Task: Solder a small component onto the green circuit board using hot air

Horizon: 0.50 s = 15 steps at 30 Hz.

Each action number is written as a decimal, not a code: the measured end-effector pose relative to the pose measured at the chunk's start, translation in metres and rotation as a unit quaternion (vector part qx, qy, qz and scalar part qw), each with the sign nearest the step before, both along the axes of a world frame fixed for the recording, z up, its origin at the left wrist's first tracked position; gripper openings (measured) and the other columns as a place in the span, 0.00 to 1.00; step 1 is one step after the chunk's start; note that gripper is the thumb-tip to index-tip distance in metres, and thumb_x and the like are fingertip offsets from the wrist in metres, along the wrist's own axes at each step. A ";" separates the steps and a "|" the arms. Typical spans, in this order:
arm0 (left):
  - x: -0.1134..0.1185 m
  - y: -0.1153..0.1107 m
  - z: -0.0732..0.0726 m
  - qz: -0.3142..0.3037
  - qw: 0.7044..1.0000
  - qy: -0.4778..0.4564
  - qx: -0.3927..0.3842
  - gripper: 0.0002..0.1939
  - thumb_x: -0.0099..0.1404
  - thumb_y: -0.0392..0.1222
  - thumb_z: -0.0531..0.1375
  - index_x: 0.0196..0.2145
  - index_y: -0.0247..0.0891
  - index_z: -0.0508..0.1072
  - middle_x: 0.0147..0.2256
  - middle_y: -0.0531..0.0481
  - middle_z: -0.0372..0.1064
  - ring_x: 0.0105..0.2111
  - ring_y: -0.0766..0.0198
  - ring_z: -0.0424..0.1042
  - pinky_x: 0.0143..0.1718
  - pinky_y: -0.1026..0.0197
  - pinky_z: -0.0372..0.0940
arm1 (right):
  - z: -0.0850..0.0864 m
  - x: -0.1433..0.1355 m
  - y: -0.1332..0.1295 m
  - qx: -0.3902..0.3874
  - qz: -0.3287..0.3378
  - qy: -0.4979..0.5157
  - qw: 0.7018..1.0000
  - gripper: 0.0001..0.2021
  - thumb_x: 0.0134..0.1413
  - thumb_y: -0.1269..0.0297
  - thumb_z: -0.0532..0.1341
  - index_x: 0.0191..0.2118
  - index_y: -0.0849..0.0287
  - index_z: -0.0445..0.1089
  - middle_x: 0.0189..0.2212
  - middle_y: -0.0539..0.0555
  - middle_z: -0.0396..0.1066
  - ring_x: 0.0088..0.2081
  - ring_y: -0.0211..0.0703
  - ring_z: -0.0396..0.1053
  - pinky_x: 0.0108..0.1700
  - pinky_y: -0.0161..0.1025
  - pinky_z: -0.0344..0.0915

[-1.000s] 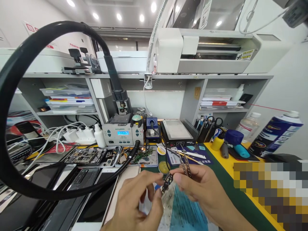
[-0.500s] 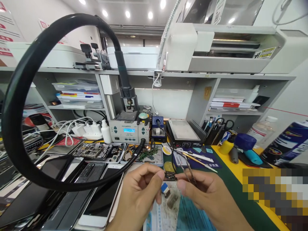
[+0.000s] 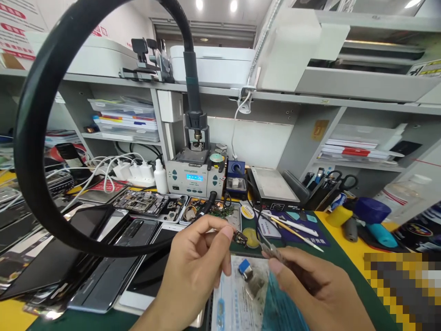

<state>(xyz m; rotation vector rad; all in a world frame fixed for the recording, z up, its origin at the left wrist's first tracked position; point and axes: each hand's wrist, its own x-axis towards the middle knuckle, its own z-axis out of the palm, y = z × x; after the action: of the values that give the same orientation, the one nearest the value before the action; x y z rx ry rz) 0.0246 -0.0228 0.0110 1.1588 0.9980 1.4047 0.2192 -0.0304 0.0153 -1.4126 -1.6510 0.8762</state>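
Observation:
Between its thumb and forefinger, my left hand (image 3: 196, 262) pinches a small dark circuit board (image 3: 240, 237), tilted in the air over the work mat. My right hand (image 3: 310, 285) is closed around metal tweezers (image 3: 271, 249). Their tips point toward the board but stay apart from it. Below both hands, a stained white and teal sheet (image 3: 237, 303) lies on the green mat. A small block with a blue top (image 3: 245, 268) rests on it, beside a crumpled greyish lump (image 3: 255, 286). Behind the board stands a small round yellowish dish (image 3: 251, 237).
A thick black hose (image 3: 31, 119) loops across the left side. Behind are a soldering station (image 3: 195, 178), a heating plate (image 3: 275, 186) and a tray of board scraps (image 3: 235, 214). Phones (image 3: 113, 266) lie at left; swabs and a brush (image 3: 296, 232) lie at right.
My hands have moved apart. The board is now tilted in my left hand, clear of my right fingers. The tweezers have swung lower in my right hand. The camera view has shifted.

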 end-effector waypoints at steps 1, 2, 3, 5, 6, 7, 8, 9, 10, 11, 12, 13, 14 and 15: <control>-0.001 0.000 0.001 -0.007 1.000 0.002 -0.011 0.16 0.68 0.54 0.61 0.34 0.37 0.73 0.15 0.56 0.66 0.13 0.72 0.57 0.15 0.70 0.52 | 0.000 0.000 0.000 -0.004 0.001 -0.001 1.000 0.17 0.58 0.47 0.63 0.28 0.54 0.77 0.30 0.55 0.76 0.32 0.50 0.71 0.27 0.36 0.67; -0.001 0.000 0.001 -0.008 1.000 0.003 -0.019 0.16 0.69 0.55 0.61 0.34 0.37 0.72 0.15 0.56 0.67 0.13 0.72 0.57 0.15 0.69 0.52 | 0.000 -0.001 0.000 -0.010 0.002 0.001 1.000 0.17 0.58 0.47 0.64 0.27 0.54 0.76 0.29 0.55 0.76 0.32 0.50 0.70 0.27 0.36 0.67; -0.002 0.000 0.002 -0.006 1.000 0.005 -0.023 0.17 0.68 0.55 0.61 0.33 0.37 0.72 0.14 0.55 0.67 0.12 0.72 0.57 0.15 0.69 0.52 | -0.001 -0.001 0.000 -0.015 0.004 0.005 1.000 0.17 0.57 0.47 0.64 0.27 0.54 0.76 0.29 0.55 0.76 0.31 0.49 0.70 0.27 0.36 0.67; -0.002 -0.001 0.002 0.005 1.000 0.005 -0.024 0.16 0.68 0.54 0.62 0.32 0.37 0.72 0.13 0.56 0.66 0.12 0.73 0.57 0.15 0.70 0.52 | -0.001 -0.002 0.000 -0.022 0.006 0.009 1.000 0.17 0.57 0.47 0.64 0.27 0.55 0.77 0.28 0.55 0.75 0.30 0.49 0.70 0.25 0.35 0.67; -0.001 -0.001 0.002 0.008 1.000 0.005 -0.023 0.16 0.67 0.53 0.62 0.32 0.37 0.72 0.13 0.56 0.66 0.12 0.73 0.57 0.15 0.70 0.52 | -0.002 -0.002 0.000 -0.024 0.007 0.008 1.000 0.16 0.57 0.47 0.65 0.27 0.54 0.77 0.27 0.54 0.74 0.29 0.48 0.69 0.24 0.35 0.66; -0.001 -0.001 0.002 0.012 1.000 0.004 -0.023 0.16 0.67 0.52 0.62 0.32 0.37 0.73 0.13 0.56 0.66 0.12 0.73 0.57 0.16 0.70 0.52 | -0.002 -0.002 0.000 -0.022 0.007 0.006 1.000 0.16 0.57 0.47 0.65 0.28 0.54 0.77 0.27 0.54 0.73 0.29 0.47 0.69 0.24 0.35 0.65; 0.000 -0.001 0.002 0.013 1.000 0.002 -0.020 0.15 0.68 0.51 0.62 0.31 0.37 0.73 0.12 0.56 0.65 0.12 0.74 0.56 0.16 0.71 0.52 | -0.002 -0.002 0.000 -0.017 0.006 0.002 1.000 0.16 0.57 0.47 0.65 0.28 0.54 0.78 0.26 0.54 0.73 0.28 0.47 0.68 0.23 0.35 0.64; 0.000 -0.001 0.002 0.016 1.000 0.001 -0.016 0.14 0.68 0.50 0.63 0.31 0.37 0.73 0.12 0.57 0.65 0.12 0.74 0.57 0.16 0.71 0.52 | -0.002 -0.003 0.000 -0.010 0.005 -0.001 1.000 0.16 0.57 0.48 0.65 0.28 0.54 0.78 0.26 0.53 0.73 0.27 0.46 0.67 0.23 0.35 0.64; 0.000 -0.001 0.002 0.020 1.000 0.001 -0.010 0.13 0.68 0.49 0.63 0.31 0.37 0.74 0.13 0.57 0.65 0.13 0.74 0.58 0.17 0.71 0.53 | -0.002 -0.002 0.000 -0.001 0.005 -0.005 1.000 0.15 0.57 0.48 0.65 0.28 0.54 0.79 0.25 0.53 0.73 0.27 0.45 0.67 0.22 0.35 0.63; 0.000 -0.001 0.002 0.025 1.000 0.001 -0.004 0.13 0.68 0.48 0.63 0.31 0.36 0.74 0.13 0.57 0.65 0.13 0.74 0.59 0.18 0.71 0.54 | -0.002 -0.002 0.000 0.012 0.006 -0.011 1.000 0.15 0.57 0.49 0.65 0.28 0.54 0.79 0.25 0.53 0.73 0.26 0.45 0.67 0.22 0.35 0.62; 0.000 -0.001 0.002 0.031 1.000 0.004 0.003 0.12 0.68 0.47 0.63 0.30 0.36 0.74 0.13 0.57 0.65 0.14 0.74 0.59 0.18 0.71 0.55 | -0.002 -0.002 0.000 0.027 0.007 -0.020 0.999 0.15 0.57 0.50 0.65 0.28 0.54 0.79 0.24 0.53 0.73 0.25 0.45 0.67 0.21 0.35 0.62; 0.000 -0.001 0.002 0.037 0.999 0.008 0.009 0.12 0.67 0.47 0.63 0.30 0.36 0.74 0.13 0.57 0.65 0.14 0.74 0.60 0.18 0.71 0.56 | -0.002 -0.001 0.001 0.043 0.009 -0.032 0.999 0.14 0.57 0.51 0.65 0.28 0.54 0.79 0.23 0.53 0.73 0.24 0.44 0.66 0.21 0.35 0.62; 0.001 -0.001 0.002 0.042 0.999 0.014 0.013 0.12 0.67 0.47 0.63 0.30 0.36 0.75 0.13 0.57 0.64 0.14 0.74 0.59 0.18 0.71 0.55 | -0.003 -0.001 0.001 0.060 0.012 -0.045 0.997 0.14 0.57 0.52 0.65 0.28 0.54 0.80 0.23 0.53 0.73 0.24 0.44 0.66 0.21 0.35 0.61; 0.001 -0.001 0.003 0.048 0.999 0.019 0.015 0.12 0.67 0.47 0.63 0.30 0.36 0.75 0.13 0.57 0.64 0.14 0.74 0.59 0.17 0.71 0.54 | -0.003 0.000 0.002 0.077 0.014 -0.057 0.995 0.13 0.58 0.53 0.65 0.29 0.54 0.80 0.23 0.52 0.74 0.23 0.44 0.67 0.20 0.35 0.61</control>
<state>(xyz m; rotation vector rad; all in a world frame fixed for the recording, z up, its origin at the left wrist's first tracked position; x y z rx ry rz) 0.0255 -0.0237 0.0136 1.1775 1.0756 1.4830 0.2189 -0.0287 0.0123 -1.3569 -1.7887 0.6786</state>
